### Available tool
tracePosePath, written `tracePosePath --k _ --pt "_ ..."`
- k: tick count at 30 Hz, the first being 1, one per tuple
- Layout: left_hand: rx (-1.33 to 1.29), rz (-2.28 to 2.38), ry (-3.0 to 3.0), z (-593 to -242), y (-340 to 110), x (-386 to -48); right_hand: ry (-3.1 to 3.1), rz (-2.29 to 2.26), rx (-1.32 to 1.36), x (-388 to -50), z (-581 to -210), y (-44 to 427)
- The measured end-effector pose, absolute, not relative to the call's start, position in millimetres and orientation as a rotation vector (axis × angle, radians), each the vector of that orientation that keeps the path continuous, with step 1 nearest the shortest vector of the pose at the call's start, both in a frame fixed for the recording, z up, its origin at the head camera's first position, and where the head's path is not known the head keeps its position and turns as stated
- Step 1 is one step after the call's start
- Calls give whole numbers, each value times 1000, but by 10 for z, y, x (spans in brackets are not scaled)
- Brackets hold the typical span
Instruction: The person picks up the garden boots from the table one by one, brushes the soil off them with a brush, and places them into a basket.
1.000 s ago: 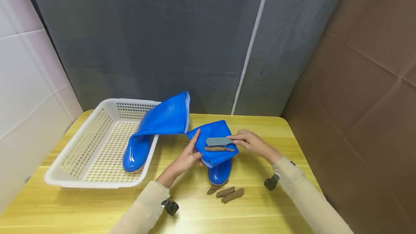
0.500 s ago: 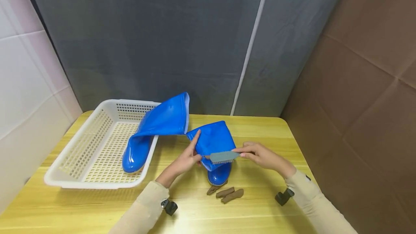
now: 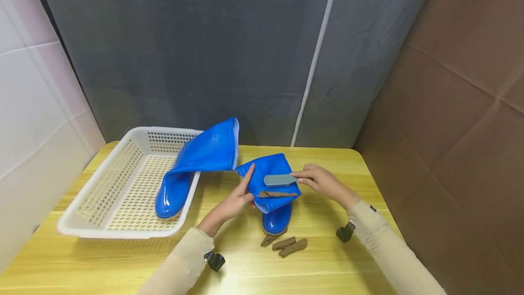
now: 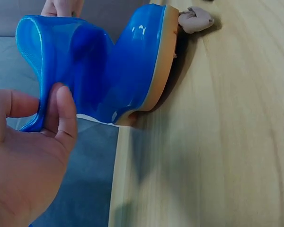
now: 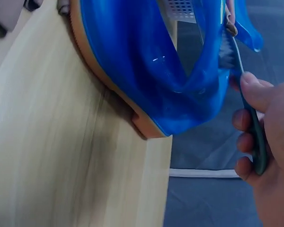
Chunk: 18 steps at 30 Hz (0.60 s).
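Observation:
A blue rain boot [image 3: 278,220] stands on the table, its shaft folded over toward me. My left hand [image 3: 235,201] pinches the shaft's edge, thumb and fingers on either side of it, as the left wrist view shows. In my right hand [image 3: 321,183] is the dark handle of a grey-green brush [image 3: 277,180], bristles down over the folded shaft. Just nearer me than the brush, a brown clay-like strip [image 3: 278,194] lies across the shaft. The right wrist view shows my right hand [image 5: 274,127] curled round the handle; the bristles are partly hidden by the boot.
A white perforated basket [image 3: 67,227] stands on the left with a second blue boot [image 3: 204,149] leaning over its right rim. Brown clay-like pieces [image 3: 293,247] lie on the wooden table [image 3: 245,272] in front of the standing boot's toe. A dark cloth wall [image 3: 184,49] rises behind.
My right hand swept the brush toward me over the brown strip, then back up the shaft. The strip now lies slightly nearer me and looks misshapen. My left hand has kept its place.

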<state>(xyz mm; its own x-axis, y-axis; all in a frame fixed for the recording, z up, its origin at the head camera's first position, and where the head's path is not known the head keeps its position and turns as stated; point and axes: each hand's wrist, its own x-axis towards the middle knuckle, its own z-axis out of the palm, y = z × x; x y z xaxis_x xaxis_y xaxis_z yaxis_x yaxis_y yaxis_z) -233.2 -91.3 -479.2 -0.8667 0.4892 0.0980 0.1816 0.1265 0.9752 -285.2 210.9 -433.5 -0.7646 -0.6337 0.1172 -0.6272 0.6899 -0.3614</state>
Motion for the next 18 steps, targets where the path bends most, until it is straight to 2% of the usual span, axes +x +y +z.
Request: tracePosePath --k 4,18 --pt "663 1822 2154 -4798 -918 -2330 2785 -525 -1186 -2795 -4280 2106" --pt "584 1852 2173 -4830 -934 -2364 2553 -750 -1219 -2368 -4292 2186"
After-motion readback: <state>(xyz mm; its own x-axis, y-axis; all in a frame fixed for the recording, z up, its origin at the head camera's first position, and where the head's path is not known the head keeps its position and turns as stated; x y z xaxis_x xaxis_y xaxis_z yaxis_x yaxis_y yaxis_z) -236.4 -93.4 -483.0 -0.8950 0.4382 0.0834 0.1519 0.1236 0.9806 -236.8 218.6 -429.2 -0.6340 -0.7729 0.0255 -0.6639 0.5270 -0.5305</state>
